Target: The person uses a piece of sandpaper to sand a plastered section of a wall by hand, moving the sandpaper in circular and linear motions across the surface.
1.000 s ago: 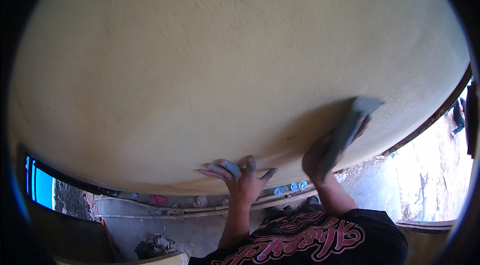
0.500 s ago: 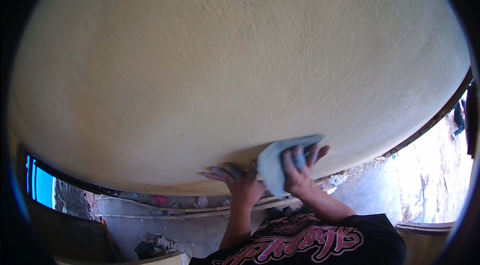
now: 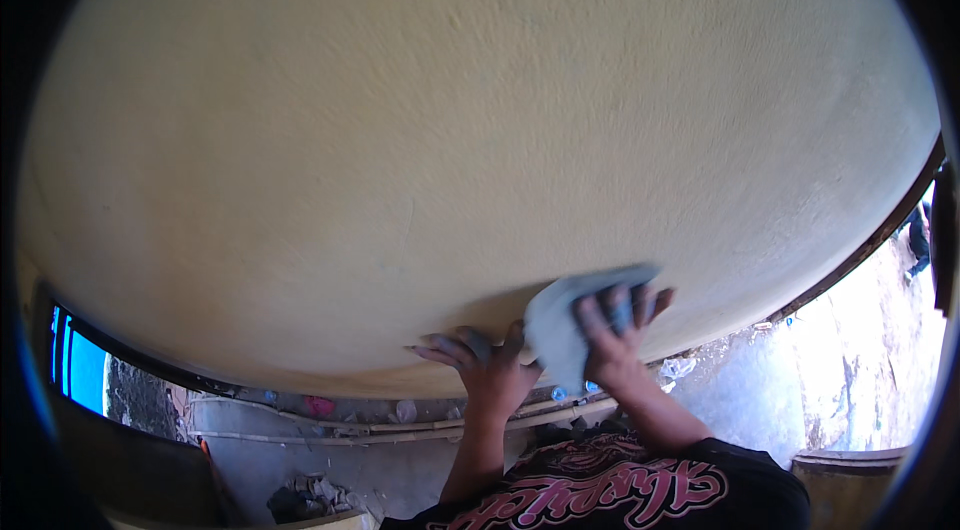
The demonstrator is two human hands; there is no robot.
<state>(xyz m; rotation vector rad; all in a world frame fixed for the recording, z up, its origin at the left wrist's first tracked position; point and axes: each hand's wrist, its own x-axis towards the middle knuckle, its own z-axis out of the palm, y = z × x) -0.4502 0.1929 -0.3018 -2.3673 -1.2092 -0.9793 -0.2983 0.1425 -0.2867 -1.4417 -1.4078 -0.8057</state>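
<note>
A broad cream-yellow wall [image 3: 450, 130] with a slightly rough, rippled surface fills most of the view. My right hand [image 3: 620, 345] presses a bent pale grey sheet, apparently sandpaper [image 3: 558, 320], to the lower part of this wall, with its fingers over the sheet and its palm side hidden. Just to the left, my left hand [image 3: 490, 370] rests on the wall, fingers spread and holding nothing visible. Greyish dust or residue marks the fingers of both hands. The sheet's left edge comes close to the left thumb.
Bamboo poles [image 3: 400, 427] lie on the floor along the wall's foot, among scraps, a pink piece [image 3: 320, 405] and clear plastic [image 3: 677, 368]. A dark rubble heap [image 3: 305, 497] sits lower left. Bright openings flank the wall; a person [image 3: 918, 240] is far off at right.
My right hand and the sheet have shifted slightly right along the wall. My left hand has moved only a little, also rightward, and stays against the wall.
</note>
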